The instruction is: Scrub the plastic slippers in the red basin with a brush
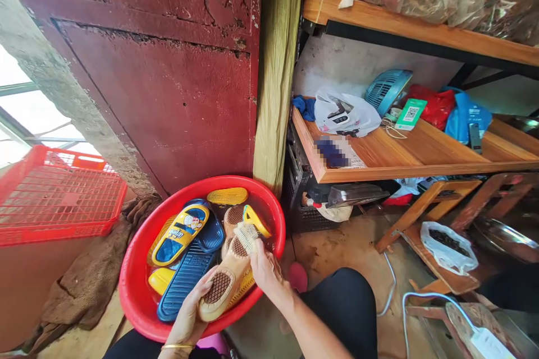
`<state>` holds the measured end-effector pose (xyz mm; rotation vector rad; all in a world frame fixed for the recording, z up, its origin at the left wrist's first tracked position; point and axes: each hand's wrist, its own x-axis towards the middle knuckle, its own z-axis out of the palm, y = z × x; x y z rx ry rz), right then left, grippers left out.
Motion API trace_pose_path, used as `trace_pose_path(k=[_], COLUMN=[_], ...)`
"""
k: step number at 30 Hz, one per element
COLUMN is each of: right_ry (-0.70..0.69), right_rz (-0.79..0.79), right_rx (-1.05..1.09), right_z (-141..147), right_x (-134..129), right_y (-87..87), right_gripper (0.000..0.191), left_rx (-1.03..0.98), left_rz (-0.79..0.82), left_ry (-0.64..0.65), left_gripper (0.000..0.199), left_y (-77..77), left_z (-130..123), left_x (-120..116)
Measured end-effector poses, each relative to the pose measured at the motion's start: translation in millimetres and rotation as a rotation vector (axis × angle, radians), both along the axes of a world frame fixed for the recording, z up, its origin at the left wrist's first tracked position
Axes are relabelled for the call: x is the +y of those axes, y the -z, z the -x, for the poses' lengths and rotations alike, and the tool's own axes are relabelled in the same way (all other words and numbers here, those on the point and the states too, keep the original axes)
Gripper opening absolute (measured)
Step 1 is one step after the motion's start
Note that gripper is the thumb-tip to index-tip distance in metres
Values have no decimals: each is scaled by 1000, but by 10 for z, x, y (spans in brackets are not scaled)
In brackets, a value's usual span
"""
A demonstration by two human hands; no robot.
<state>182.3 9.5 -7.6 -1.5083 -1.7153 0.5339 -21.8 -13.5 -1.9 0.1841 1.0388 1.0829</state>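
Observation:
My left hand (191, 314) holds the heel end of a beige slipper (227, 280), its brown-patterned sole turned up, over a red plastic basin (135, 269). My right hand (263, 266) grips a pale scrub brush (247, 235) that rests against the slipper's toe end. Inside the basin lie a dark blue slipper (185, 280), a yellow-and-blue slipper (179, 233) and several yellow ones (227, 196). A gold bangle sits on my left wrist.
A red plastic crate (54, 196) stands at the left beside brown sacking (84, 286). A dark red door (168, 78) rises behind the basin. At the right, wooden shelves (412, 151) carry bags, a blue fan (385, 90) and a card. My black-trousered knee (345, 303) is in front.

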Motion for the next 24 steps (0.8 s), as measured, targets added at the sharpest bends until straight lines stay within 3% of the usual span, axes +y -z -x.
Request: trace_pose_path(k=[3,5,12,15,18,21,24], right_ry=[-150,-170,43,78,54,50,60], right_rz=[-24,-30,59,93,128,170,203], right_rx=[-100,-120,105,173,249,345,460], right_z=[108,132,-192,-339,-486,-678,-871], right_x=[-235,-261,476,638,683,766,898], right_y=[1,-29,-175,-156,-148,-226,-353], right_gripper=[50,51,39,41,42,46,53], left_rx=[-68,-91,-66,8,228,691,1145], left_rz=[-3,-25,-45,-85,-208,-383,-469], left_ry=[-61,-98,-68,-122,-141,-84,108], left_gripper=[75,80,85,80,70,66,63], left_y=[8,-1,-41,-150,-394,-624,-617], left_z=[76,87,-14,74,251,366,299], left_x=[-21,-30,-102,-49,191,567,893])
